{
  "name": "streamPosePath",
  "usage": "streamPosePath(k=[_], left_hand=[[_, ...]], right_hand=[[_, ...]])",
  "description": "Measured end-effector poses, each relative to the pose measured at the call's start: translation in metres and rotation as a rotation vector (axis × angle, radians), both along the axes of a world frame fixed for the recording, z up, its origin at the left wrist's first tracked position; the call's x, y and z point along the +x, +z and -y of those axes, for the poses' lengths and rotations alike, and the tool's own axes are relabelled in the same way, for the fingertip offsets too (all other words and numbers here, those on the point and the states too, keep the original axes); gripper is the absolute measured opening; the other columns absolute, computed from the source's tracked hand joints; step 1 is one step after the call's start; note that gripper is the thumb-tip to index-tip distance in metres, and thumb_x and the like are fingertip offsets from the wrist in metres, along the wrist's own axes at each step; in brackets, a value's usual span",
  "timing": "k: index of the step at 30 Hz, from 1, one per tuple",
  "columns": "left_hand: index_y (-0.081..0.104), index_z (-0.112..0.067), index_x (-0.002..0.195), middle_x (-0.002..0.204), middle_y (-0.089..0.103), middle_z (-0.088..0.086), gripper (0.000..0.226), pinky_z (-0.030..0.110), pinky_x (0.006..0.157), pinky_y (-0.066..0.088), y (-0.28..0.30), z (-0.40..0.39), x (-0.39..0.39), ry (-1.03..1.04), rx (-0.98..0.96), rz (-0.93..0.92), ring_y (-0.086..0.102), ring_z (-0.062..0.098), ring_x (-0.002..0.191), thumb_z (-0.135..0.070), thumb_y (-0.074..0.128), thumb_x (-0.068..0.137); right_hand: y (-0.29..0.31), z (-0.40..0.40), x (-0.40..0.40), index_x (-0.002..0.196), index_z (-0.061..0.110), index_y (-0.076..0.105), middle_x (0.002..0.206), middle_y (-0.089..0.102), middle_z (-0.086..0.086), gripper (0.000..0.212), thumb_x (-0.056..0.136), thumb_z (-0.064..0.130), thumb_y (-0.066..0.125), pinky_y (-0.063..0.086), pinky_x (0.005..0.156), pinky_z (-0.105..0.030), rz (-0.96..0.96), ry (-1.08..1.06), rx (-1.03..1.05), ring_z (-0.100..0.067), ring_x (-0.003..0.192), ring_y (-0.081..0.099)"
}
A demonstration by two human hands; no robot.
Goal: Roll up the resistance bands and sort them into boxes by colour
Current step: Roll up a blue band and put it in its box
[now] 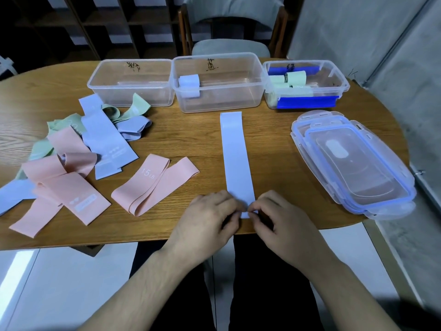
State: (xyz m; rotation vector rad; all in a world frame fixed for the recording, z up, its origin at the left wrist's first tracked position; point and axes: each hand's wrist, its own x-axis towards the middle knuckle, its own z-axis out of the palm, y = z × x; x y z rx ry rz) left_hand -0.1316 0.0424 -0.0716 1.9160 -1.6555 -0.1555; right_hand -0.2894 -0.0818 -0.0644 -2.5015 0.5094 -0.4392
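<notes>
a pink band (152, 185), folded over itself near the front edge of the table (186, 130), reads "15 lb" in pale print. the three clear boxes along the far edge each carry a handwritten mark on the back wall, too blurred to read. the left box (131, 82) holds nothing visible, the middle box (217, 80) holds a rolled blue band (189, 83), and the right box (305, 84) holds rolled green bands (292, 78) and has blue strips along its walls.

a flat blue band (235, 158) lies with its long axis running from the middle box straight toward the front edge. the left hand (210, 220) and right hand (279, 220) both pinch its near end at the front edge, fingers curled. a loose pile of bands (78, 151) in pink, blue and green covers the left side; stacked lids (353, 163) sit at the right edge.
</notes>
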Motion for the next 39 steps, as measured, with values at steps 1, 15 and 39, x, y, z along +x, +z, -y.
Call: streamPosePath(k=[1,15,39], left_hand=[[0.067,-0.027,0.104,0.100,0.057,-0.010,0.018,0.039,0.072,0.049,0.000,0.000,0.000,0.008,-0.005,0.015,0.061,0.013,0.089,-0.026,0.054,0.093],[0.072,-0.021,0.110,0.106,0.059,-0.006,0.024,0.037,0.074,0.046,-0.011,-0.006,-0.001,0.021,-0.071,0.089,0.062,0.019,0.085,-0.030,0.053,0.097],[0.069,-0.026,0.107,0.106,0.057,-0.011,0.021,0.032,0.074,0.044,-0.002,0.001,0.002,0.130,-0.067,-0.010,0.059,0.007,0.095,-0.031,0.052,0.097]], right_hand=[[0.000,0.000,0.000,0.094,0.023,0.061,0.096,0.051,0.016,0.002,0.095,0.022,0.063,0.046,0.059,-0.022,-0.004,-0.005,-0.005,-0.009,0.073,0.056],[-0.007,0.004,-0.003,0.110,0.014,0.069,0.107,0.054,0.007,0.020,0.090,0.017,0.070,0.042,0.076,-0.011,-0.009,0.050,-0.179,-0.009,0.089,0.055],[0.007,0.010,0.010,0.093,0.026,0.066,0.095,0.054,0.015,0.005,0.093,0.021,0.064,0.045,0.063,-0.023,-0.025,-0.033,0.047,-0.009,0.077,0.058]])
